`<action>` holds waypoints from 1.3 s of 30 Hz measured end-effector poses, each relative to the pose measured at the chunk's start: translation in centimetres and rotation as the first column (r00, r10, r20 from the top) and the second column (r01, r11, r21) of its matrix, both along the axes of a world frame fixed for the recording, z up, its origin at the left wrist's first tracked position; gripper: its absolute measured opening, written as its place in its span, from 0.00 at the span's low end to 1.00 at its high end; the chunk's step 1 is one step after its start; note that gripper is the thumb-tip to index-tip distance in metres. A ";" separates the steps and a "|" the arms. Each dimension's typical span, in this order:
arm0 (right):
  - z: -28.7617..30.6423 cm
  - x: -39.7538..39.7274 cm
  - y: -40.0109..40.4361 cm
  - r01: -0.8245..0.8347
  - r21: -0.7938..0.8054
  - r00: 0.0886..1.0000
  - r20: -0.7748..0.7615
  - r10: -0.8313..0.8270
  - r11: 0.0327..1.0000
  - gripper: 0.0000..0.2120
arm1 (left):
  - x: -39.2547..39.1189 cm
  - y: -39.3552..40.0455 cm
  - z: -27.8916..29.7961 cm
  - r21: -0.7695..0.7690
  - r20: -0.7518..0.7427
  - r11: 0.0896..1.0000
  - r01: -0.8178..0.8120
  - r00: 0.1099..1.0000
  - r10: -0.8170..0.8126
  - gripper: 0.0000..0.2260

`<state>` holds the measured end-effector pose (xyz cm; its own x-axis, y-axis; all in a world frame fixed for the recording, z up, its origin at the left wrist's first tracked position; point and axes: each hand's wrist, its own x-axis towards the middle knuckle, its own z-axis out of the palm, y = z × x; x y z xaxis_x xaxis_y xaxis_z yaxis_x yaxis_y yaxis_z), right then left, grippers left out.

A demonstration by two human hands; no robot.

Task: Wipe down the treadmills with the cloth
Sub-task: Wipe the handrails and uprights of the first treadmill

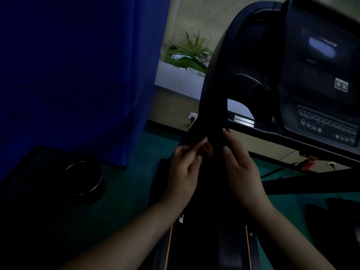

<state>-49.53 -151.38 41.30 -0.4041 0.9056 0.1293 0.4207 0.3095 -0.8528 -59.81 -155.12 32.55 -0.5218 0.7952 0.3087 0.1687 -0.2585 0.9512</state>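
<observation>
Dim green flooring [124,182] runs under everything in your head view, with a blue curtain [78,75] hanging over the far left and a lit planter of ferns and pebbles [187,53] beyond it. Your treadmill [319,75] fills the right side: its dark console, with a row of small buttons along its lower edge, sits at the upper right, and the black upright [214,106] curves down from there to the middle of the frame, where both your hands meet it. Your left hand [185,168] has its fingers curled, the thumb and forefinger pinched together against the left edge of the upright; something dark seems to be held there, but you cannot tell from this light whether it is the cloth. Your right hand [241,168] lies against the right edge of the upright with fingers fairly straight, pressing rather than gripping. Below your wrists the deck shows thin orange stripes [169,248] along its sides. On the floor at the left, well apart from the treadmill, sits a round dark container with a shiny rim [83,178].
</observation>
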 end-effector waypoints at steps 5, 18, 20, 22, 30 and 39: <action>-0.4 -0.2 -0.1 0.001 -0.003 0.999 -0.036 -0.001 1.000 0.18 | -1.8 4.1 1.8 -0.081 0.173 0.995 0.056 0.984 -0.042 0.16; 0.3 -0.3 -1.2 0.068 -0.070 0.997 -0.043 -0.071 0.995 0.18 | -0.3 0.3 1.7 -0.075 0.157 0.995 0.069 0.986 -0.057 0.16; 0.8 -0.2 -1.8 0.075 -0.066 0.997 0.000 -0.075 0.995 0.18 | 1.0 -2.5 1.5 -0.032 0.120 0.997 0.063 0.991 -0.059 0.16; 1.1 0.2 -2.8 0.073 -0.065 0.997 0.025 -0.072 0.995 0.19 | 3.0 -6.9 0.9 0.020 0.137 0.996 0.085 0.987 -0.087 0.17; 0.8 3.0 -9.1 0.101 -0.146 0.994 -0.014 -0.104 0.984 0.19 | 1.8 -6.6 0.9 -0.084 0.052 0.995 0.049 0.998 -0.045 0.20; 0.4 3.8 -12.8 0.142 -0.213 0.978 -0.120 -0.171 0.967 0.17 | 6.6 -16.1 0.1 0.043 0.089 0.990 0.131 0.987 -0.135 0.17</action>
